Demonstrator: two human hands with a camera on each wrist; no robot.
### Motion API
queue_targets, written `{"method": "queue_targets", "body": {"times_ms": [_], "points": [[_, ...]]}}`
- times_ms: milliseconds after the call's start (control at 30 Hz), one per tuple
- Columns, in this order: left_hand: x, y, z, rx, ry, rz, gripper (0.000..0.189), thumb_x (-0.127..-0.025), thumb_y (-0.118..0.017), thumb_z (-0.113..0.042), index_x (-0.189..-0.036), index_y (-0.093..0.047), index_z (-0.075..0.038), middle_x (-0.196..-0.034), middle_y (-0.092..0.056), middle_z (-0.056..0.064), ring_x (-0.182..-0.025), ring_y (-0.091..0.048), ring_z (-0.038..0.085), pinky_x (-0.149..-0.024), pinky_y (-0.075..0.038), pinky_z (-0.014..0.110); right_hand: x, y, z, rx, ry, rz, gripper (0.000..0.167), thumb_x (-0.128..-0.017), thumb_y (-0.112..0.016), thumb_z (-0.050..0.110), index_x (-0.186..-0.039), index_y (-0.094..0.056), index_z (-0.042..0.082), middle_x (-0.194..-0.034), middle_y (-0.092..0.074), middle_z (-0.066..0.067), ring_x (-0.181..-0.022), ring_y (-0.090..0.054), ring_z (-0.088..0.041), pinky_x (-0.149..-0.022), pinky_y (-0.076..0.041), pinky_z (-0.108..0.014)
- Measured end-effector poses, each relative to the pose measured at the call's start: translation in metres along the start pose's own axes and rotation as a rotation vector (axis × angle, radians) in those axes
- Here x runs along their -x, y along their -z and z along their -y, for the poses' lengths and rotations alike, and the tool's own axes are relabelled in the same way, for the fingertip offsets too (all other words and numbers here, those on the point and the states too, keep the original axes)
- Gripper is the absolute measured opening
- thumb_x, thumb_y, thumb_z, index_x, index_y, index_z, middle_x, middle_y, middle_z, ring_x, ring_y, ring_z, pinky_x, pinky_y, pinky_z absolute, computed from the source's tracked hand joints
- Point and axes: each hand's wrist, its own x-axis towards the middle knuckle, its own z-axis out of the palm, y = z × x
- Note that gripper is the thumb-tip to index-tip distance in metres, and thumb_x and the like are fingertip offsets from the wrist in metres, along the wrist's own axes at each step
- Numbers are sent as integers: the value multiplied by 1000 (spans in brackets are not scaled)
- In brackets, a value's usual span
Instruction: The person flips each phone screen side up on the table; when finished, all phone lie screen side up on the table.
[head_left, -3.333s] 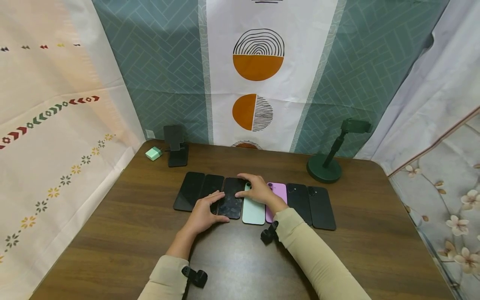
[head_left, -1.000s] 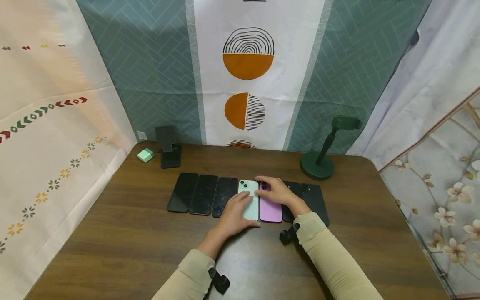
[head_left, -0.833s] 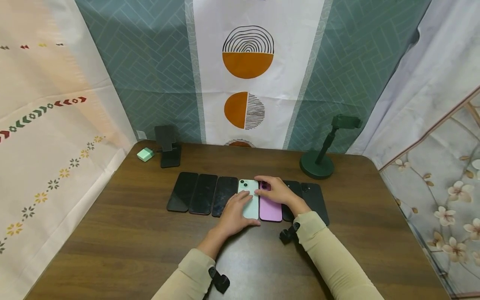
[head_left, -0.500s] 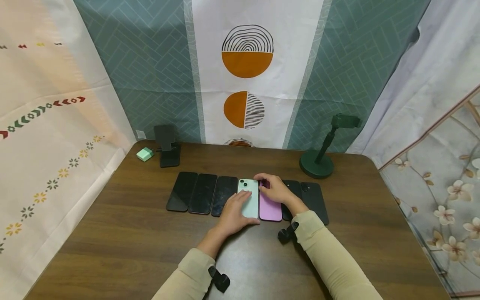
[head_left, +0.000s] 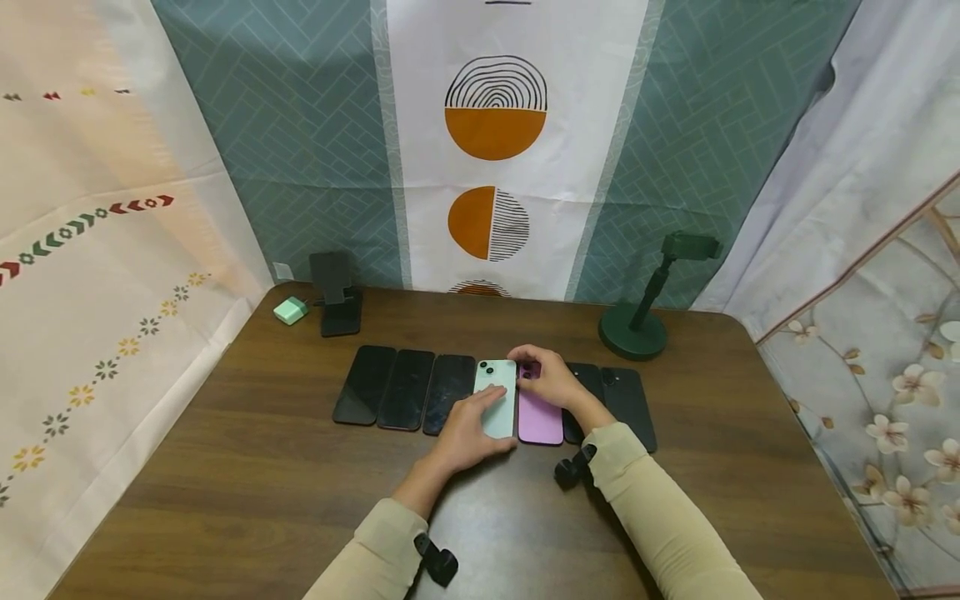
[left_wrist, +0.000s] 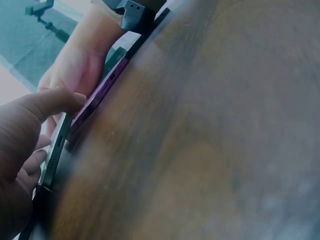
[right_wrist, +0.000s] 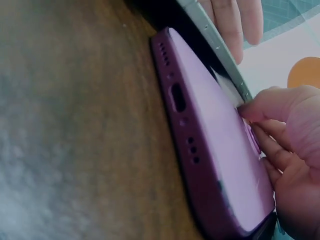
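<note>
A mint green phone (head_left: pixel 498 419) lies back up in the middle of a row of phones, its camera at the far end. My left hand (head_left: pixel 463 429) holds its near left part, fingers over the back and thumb at the bottom edge. With my right hand (head_left: pixel 553 382) I pinch its far right corner. In the right wrist view the mint phone's side edge (right_wrist: pixel 215 42) stands raised above the purple phone (right_wrist: pixel 220 140). That purple phone lies just to the right, back up, partly under my right hand.
Three dark phones, the nearest being a black phone (head_left: pixel 450 392), lie screen up on the left. Two black phones, one at the end (head_left: pixel 633 408), lie back up on the right. A black stand (head_left: pixel 341 312), mint charger block (head_left: pixel 291 311) and green stand (head_left: pixel 633 332) stand farther back.
Both hands have moved right, from the third dark phone to the mint one. Over the last second my right fingers closed on its far corner, and it shifted slightly left.
</note>
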Motion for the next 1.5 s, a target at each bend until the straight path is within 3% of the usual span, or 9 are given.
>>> {"method": "queue_targets", "body": {"times_ms": [233,567,700,867,1067,1167,1333,1500], "points": [[0,0,3,89,-53,-35,71,-75,-85,-15,-139,-58,3,-142,-59,16,-134,-53,31,-107,-46,47,1,0,-1,-19,11,-10,40,-85,-77,-6,-123,-66,3,-122,-65,-14,-112,-64,-31,-97,-52,-47],[1,9,-1,225,-23,-74,69,-76,-82,-11,-141,-60,-6,-142,-59,15,-121,-59,32,-86,-55,47,-1,3,-1,74,57,51,66,-85,-82,9,-144,-53,0,-133,-61,-16,-118,-58,-31,-103,-47,-52],[0,11,0,303,-2,-74,68,-78,-79,-7,-142,-59,-9,-144,-56,11,-120,-58,29,-91,-54,48,-3,3,-1,62,61,72,73,-82,-86,13,-146,-51,-1,-141,-58,-18,-126,-56,-33,-107,-45,-53],[1,11,0,393,16,-60,62,-80,-74,-1,-140,-60,-6,-147,-53,6,-130,-52,25,-101,-49,48,-3,3,-2,38,35,98,76,-81,-88,18,-146,-52,1,-140,-60,-15,-126,-56,-31,-108,-44,-52],[0,10,0,510,-15,-52,56,-83,-69,9,-138,-58,4,-148,-50,16,-136,-48,32,-109,-40,50,-4,5,-3,35,43,123,76,-82,-87,26,-145,-52,4,-135,-63,-13,-121,-58,-30,-104,-46,-53],[-1,11,-1,505,-33,-48,56,-84,-69,9,-139,-57,5,-148,-50,17,-135,-49,32,-109,-41,48,-4,5,-3,33,61,130,77,-82,-86,32,-145,-52,4,-133,-63,-12,-116,-58,-29,-100,-47,-51],[-1,14,-1,461,-40,-34,56,-90,-70,3,-143,-53,5,-150,-50,13,-127,-59,31,-98,-52,39,-5,3,-3,39,80,141,76,-84,-84,36,-144,-51,3,-128,-65,-11,-106,-60,-25,-90,-49,-45],[0,16,0,443,-37,17,75,-86,-81,-3,-150,-43,4,-157,-40,16,-125,-59,36,-92,-55,35,-3,3,-1,67,20,133,77,-85,-83,38,-146,-50,6,-128,-64,-11,-109,-60,-25,-96,-48,-47]]}}
